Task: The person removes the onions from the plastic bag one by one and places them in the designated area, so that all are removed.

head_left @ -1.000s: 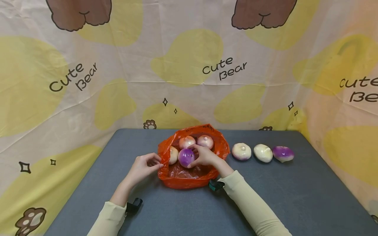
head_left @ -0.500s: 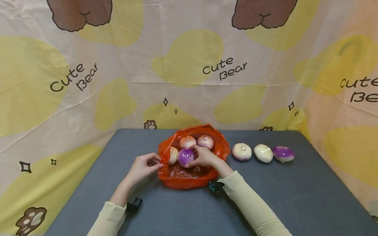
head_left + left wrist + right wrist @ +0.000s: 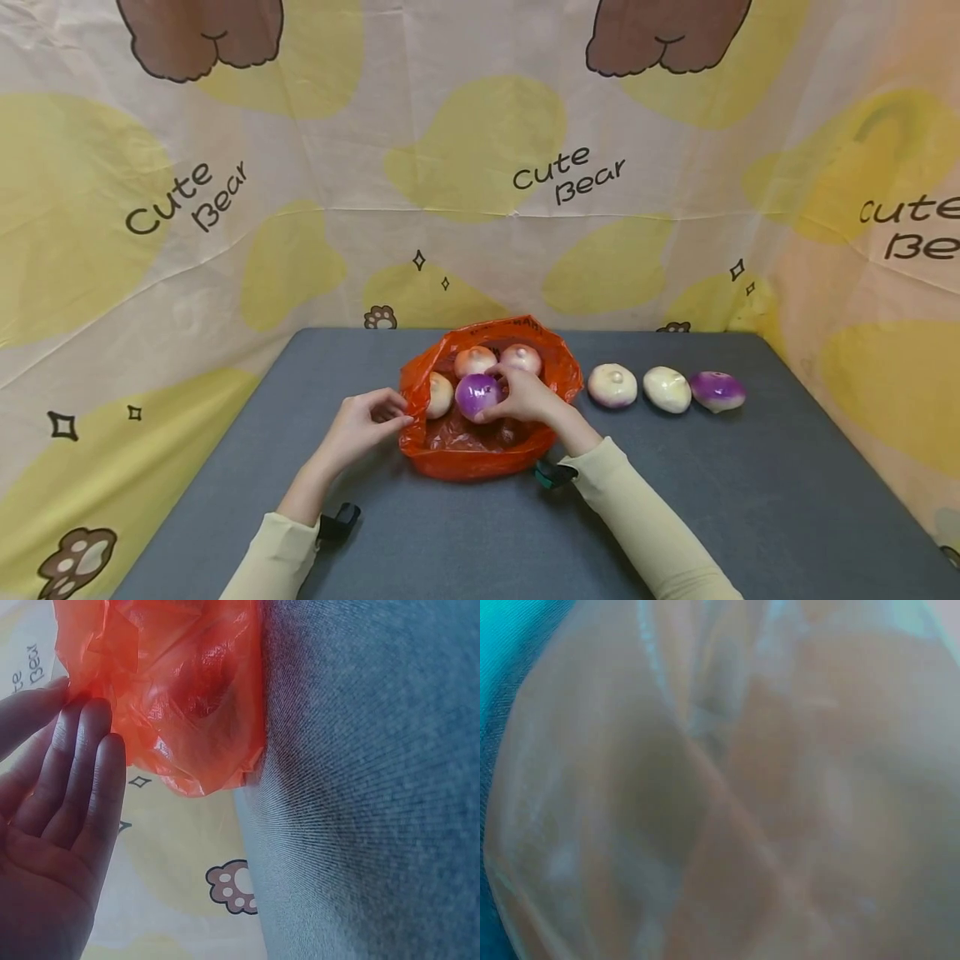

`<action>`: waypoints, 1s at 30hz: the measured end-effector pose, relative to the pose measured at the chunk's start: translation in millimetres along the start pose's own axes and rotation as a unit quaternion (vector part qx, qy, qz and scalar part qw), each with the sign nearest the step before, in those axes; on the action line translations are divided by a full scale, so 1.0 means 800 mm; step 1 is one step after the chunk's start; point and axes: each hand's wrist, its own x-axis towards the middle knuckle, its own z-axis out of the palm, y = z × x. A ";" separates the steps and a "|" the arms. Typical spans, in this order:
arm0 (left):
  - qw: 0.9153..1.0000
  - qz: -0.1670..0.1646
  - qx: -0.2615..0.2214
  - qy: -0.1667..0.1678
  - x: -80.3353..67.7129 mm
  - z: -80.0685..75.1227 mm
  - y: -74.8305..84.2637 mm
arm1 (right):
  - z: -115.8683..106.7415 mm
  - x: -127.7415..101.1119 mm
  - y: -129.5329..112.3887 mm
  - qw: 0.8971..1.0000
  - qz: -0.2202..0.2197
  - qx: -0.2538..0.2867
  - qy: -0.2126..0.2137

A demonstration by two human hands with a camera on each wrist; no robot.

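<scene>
An orange plastic bag (image 3: 465,462) lies open on the grey table (image 3: 750,500). Inside it are a purple turnip (image 3: 476,395), a pale one (image 3: 438,394) at the left and two pinkish ones (image 3: 474,360) at the back. My right hand (image 3: 525,397) reaches into the bag and grips the purple turnip, fingers curled round it. My left hand (image 3: 367,417) pinches the bag's left rim; the left wrist view shows its fingers (image 3: 75,772) against the crumpled orange plastic (image 3: 187,697). The right wrist view is a close blur of orange film.
Three more turnips lie in a row right of the bag: a pinkish-white one (image 3: 612,385), a cream one (image 3: 667,389) and a purple one (image 3: 717,391). A cartoon-bear cloth backdrop (image 3: 480,167) rises behind and beside the table.
The right hand and the purple turnip have shifted slightly up and right inside the bag. The left hand stays on the rim.
</scene>
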 end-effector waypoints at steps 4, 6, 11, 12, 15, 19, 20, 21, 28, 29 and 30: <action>1.000 0.003 -0.002 0.001 -0.001 -0.001 0.001 | -0.011 -0.008 -0.005 1.000 -0.013 0.001 0.014; 1.000 0.002 -0.002 0.002 -0.002 -0.002 0.002 | -0.016 -0.011 -0.007 0.999 -0.028 0.001 0.020; 1.000 0.001 -0.002 0.001 -0.002 -0.002 0.004 | -0.028 -0.019 -0.011 0.999 -0.034 0.006 0.026; 1.000 0.001 -0.002 0.001 -0.002 -0.002 0.004 | -0.030 -0.021 -0.012 0.999 -0.032 0.007 0.028; 1.000 0.000 -0.004 0.000 -0.001 -0.002 0.004 | -0.036 -0.027 -0.015 0.999 -0.028 0.012 0.032; 1.000 -0.001 -0.002 -0.002 0.000 -0.001 0.000 | -0.044 -0.035 -0.016 0.999 -0.020 0.024 0.031; 1.000 -0.002 -0.003 -0.002 0.000 -0.001 -0.001 | -0.046 -0.037 -0.016 0.999 -0.017 0.028 0.030; 1.000 -0.001 -0.002 -0.002 0.000 -0.001 -0.001 | -0.048 -0.039 -0.016 0.999 -0.014 0.029 0.028; 1.000 0.002 -0.002 0.001 0.002 0.000 -0.002 | -0.063 -0.052 -0.015 0.999 -0.005 0.021 0.032; 1.000 0.002 -0.002 0.001 0.002 0.000 -0.002 | -0.065 -0.055 -0.015 0.999 -0.002 0.019 0.035; 1.000 0.002 -0.002 0.001 0.002 0.000 -0.002 | -0.067 -0.057 -0.013 0.999 -0.001 0.018 0.036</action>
